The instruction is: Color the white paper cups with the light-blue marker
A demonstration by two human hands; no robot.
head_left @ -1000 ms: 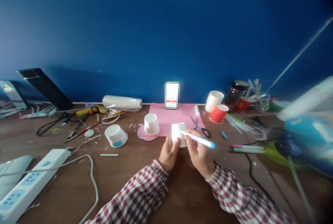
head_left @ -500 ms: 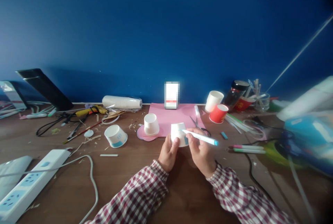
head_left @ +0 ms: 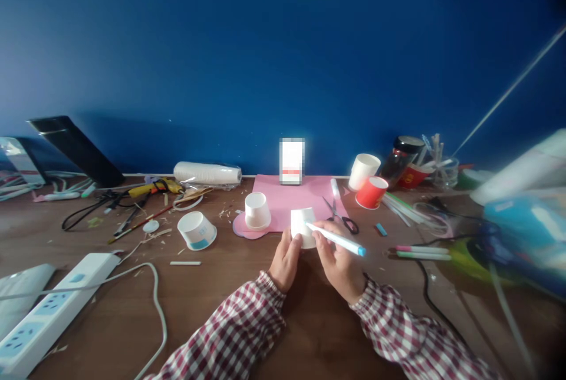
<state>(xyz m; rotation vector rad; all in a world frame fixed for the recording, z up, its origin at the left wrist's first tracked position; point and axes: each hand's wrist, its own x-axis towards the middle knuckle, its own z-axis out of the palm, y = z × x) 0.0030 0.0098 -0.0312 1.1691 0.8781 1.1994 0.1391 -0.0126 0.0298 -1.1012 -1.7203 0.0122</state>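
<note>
My left hand [head_left: 287, 259] grips a small white paper cup [head_left: 303, 224], upside down, on the wooden desk [head_left: 212, 303]. My right hand [head_left: 338, 262] pinches a white marker with a blue end [head_left: 338, 240], its tip touching the cup's side. Just beyond the cup lies a pink paper sheet [head_left: 300, 194] with another upturned white cup [head_left: 257, 210] on a pink cut-out. Black-handled scissors [head_left: 340, 216] lie right of the held cup.
A cup with a blue band [head_left: 197, 230] lies tipped at the left. A white and a red cup [head_left: 371, 191], a jar and pens stand at the back right. A power strip [head_left: 48, 309] with cable, tools and wires fill the left. Markers [head_left: 422, 252] lie right.
The marker's blue end has swung slightly down and left after rising half a second ago; its tip stays on the cup. My left hand keeps its hold.
</note>
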